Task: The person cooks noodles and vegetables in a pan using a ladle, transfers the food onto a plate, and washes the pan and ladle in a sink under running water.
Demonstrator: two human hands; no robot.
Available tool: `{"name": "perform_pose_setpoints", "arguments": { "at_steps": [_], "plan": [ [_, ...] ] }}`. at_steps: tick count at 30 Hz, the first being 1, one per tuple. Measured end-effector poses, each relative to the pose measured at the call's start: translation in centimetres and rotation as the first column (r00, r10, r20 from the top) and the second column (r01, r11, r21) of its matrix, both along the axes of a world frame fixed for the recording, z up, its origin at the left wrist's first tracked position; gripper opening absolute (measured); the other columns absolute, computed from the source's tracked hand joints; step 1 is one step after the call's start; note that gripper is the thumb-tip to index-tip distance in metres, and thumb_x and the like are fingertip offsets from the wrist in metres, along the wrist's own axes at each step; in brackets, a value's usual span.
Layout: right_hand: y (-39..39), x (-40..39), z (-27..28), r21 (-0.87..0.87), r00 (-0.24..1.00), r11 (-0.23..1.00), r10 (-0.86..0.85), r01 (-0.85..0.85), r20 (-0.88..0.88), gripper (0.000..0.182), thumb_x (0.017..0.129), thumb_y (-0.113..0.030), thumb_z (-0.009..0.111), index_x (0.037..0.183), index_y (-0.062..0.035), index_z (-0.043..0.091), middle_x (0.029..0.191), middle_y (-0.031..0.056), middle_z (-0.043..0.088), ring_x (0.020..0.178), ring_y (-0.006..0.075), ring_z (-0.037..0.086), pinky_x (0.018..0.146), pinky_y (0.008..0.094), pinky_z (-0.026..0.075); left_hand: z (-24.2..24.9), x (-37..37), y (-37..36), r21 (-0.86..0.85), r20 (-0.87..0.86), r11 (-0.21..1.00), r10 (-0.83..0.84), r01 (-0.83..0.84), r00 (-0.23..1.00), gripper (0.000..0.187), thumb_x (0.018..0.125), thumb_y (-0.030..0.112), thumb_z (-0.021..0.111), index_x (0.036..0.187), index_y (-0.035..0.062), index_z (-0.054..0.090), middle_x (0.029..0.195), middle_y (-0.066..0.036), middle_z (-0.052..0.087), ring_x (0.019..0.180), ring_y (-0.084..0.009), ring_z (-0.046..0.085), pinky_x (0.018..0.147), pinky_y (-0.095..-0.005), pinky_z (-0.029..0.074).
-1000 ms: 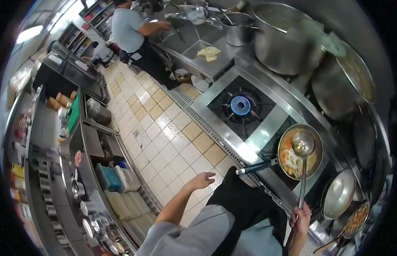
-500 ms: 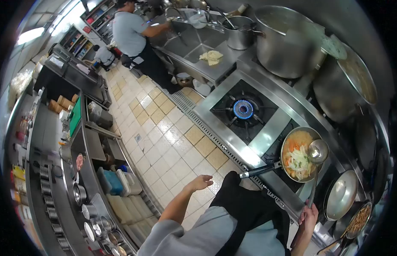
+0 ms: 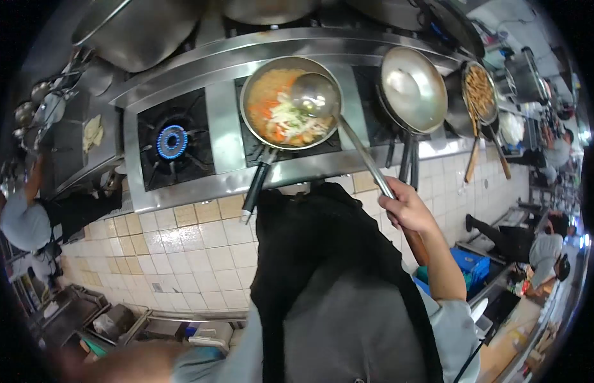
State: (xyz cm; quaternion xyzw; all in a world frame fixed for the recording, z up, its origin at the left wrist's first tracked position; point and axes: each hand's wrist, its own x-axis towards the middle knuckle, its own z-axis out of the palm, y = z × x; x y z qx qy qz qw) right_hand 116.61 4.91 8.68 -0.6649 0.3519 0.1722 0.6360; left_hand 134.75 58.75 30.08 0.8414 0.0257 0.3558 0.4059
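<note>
My right hand (image 3: 409, 207) is closed around the long handle of a metal ladle (image 3: 357, 143). The ladle's bowl rests in a frying pan (image 3: 244, 104) on the stove, over shredded carrot and pale sliced vegetables (image 3: 294, 115) in a broth-like liquid. The pan's black handle (image 3: 255, 189) points toward my body, with no hand on it. At the bottom left, my left arm stretches out sideways. The left hand (image 3: 67, 366) there is smeared by motion, so its fingers cannot be made out.
A lit burner (image 3: 172, 142) with a blue flame lies left of the pan. Stacked frying pans (image 3: 414, 89) and a pan of brown strips (image 3: 479, 94) stand to the right. Large pots (image 3: 140, 38) line the back. Co-workers (image 3: 29, 220) are at the left and right.
My view has turned, bringing the pan to the upper middle. My left arm has swung away to the lower left. The right hand still grips the ladle.
</note>
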Motion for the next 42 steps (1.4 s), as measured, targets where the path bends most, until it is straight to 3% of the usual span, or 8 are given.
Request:
{"name": "perform_pose_setpoints", "arguments": {
  "at_steps": [1, 3, 15, 26, 42],
  "plan": [
    [-0.2, 0.0, -0.2, 0.004, 1.0, 1.0, 0.024, -0.024, 0.012, 0.044, 0.096, -0.009, 0.059, 0.139, -0.002, 0.051, 0.065, -0.0027, 0.048, 0.045, 0.007, 0.046, 0.038, 0.0253, 0.038, 2.1, -1.2, 1.1, 0.083, 0.127, 0.996, 0.021, -0.031, 0.992, 0.048, 0.108, 0.025, 0.037, 0.15, 0.0032, 0.043, 0.141, -0.015, 0.058, 0.131, -0.0193, 0.055, 0.108, -0.0354, 0.047],
    [0.0, 0.3, 0.0, -0.02, 0.998, 0.998, 0.063, -0.063, 0.019, 0.044, 0.097, -0.01, 0.06, 0.14, -0.004, 0.05, 0.065, -0.0034, 0.048, 0.045, 0.0065, 0.046, 0.038, 0.0249, 0.037, 2.1, -2.9, 2.5, 0.087, 0.178, 0.995, 0.028, -0.044, 0.984, 0.047, 0.107, 0.025, 0.037, 0.149, 0.003, 0.043, 0.14, -0.015, 0.058, 0.131, -0.0196, 0.055, 0.108, -0.0355, 0.047],
    [-1.9, 0.6, 0.8, -0.02, 0.988, 0.988, 0.155, -0.155, 0.009, 0.039, 0.097, -0.01, 0.058, 0.135, -0.0048, 0.053, 0.067, -0.0042, 0.046, 0.046, 0.0053, 0.044, 0.039, 0.024, 0.038, -5.2, -4.8, 3.4, -0.021, -0.025, 0.999, 0.046, -0.047, 0.999, 0.046, 0.107, 0.023, 0.037, 0.146, 0.0019, 0.045, 0.138, -0.016, 0.059, 0.128, -0.0213, 0.057, 0.105, -0.0362, 0.049],
    [-3.0, 1.1, 0.5, 0.006, 0.982, 0.983, 0.185, -0.186, 0.03, 0.032, 0.097, -0.012, 0.058, 0.127, -0.0047, 0.054, 0.068, -0.0043, 0.046, 0.047, 0.0058, 0.045, 0.039, 0.0244, 0.039, -7.2, -5.8, 4.4, -0.044, -0.075, 0.995, 0.086, -0.09, 0.993, 0.045, 0.106, 0.022, 0.036, 0.144, 0.0009, 0.047, 0.135, -0.017, 0.06, 0.126, -0.0228, 0.058, 0.103, -0.0369, 0.05],
    [-2.6, 1.5, 2.0, -0.047, 0.974, 0.973, 0.228, -0.227, 0.004, 0.037, 0.095, -0.012, 0.06, 0.13, -0.0031, 0.054, 0.07, -0.0022, 0.051, 0.048, 0.0073, 0.048, 0.041, 0.0259, 0.041, -8.5, -7.9, 5.6, -0.067, -0.113, 0.987, 0.136, -0.144, 0.984, 0.043, 0.105, 0.02, 0.035, 0.14, -0.0006, 0.05, 0.132, -0.017, 0.062, 0.122, -0.0251, 0.06, 0.1, -0.0378, 0.051]
  ]
}}
